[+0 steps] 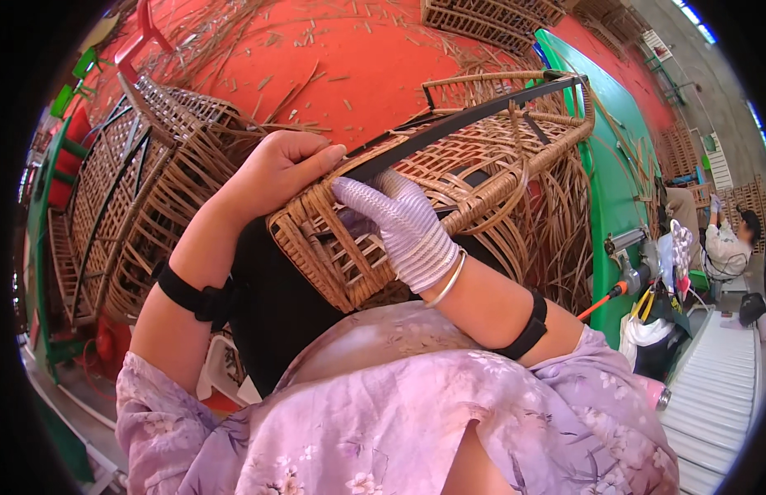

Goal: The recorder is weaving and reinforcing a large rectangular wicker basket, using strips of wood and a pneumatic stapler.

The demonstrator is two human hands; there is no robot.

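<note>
A half-woven rattan basket-like frame (515, 177) lies across my lap, slanting away to the right, with a black flat bar (449, 124) along its upper edge. My left hand (288, 165) is bare. It pinches the near left corner of the frame, thumb along the rim and the other fingers curled out of sight behind. In a pale striped glove, my right hand (404, 227) grips the same corner from inside the frame. Its thumb presses beside the rim wrapping, and its fingertips are partly hidden by the bar. Loose rattan strands (556, 223) hang below the frame's far side.
More woven rattan pieces (144, 190) stand at the left beside a red chair (144, 41). A green table (601, 165) with a clamped metal tool (626, 256) is at the right. Rattan scraps litter the red floor (342, 66). Another person (725, 243) sits farther right.
</note>
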